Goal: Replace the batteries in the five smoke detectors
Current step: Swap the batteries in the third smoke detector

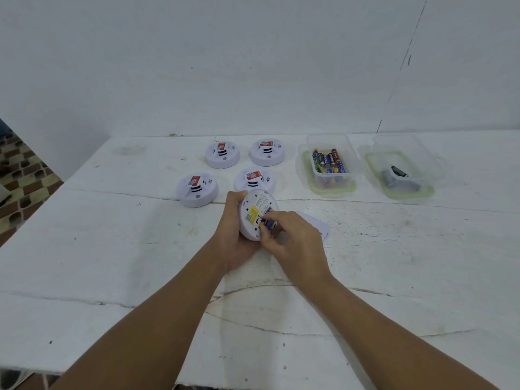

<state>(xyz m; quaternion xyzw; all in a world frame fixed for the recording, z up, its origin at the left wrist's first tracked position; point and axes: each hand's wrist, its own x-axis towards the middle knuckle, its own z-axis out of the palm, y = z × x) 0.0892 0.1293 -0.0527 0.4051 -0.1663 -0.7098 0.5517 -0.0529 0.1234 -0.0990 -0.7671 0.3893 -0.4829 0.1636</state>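
The right hand (292,243) hides part of the white cover (320,225).

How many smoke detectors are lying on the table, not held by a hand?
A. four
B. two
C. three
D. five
A: four smoke detectors sit on the table, while the left hand holds a fifth one.

A white worktop (112,263), scuffed and crossed by thin cracks, fills most of the view and butts against a plain pale wall (197,66) at its far edge. Past the worktop's left edge shows a strip of floor (22,181) patterned in brown and dark tiles.
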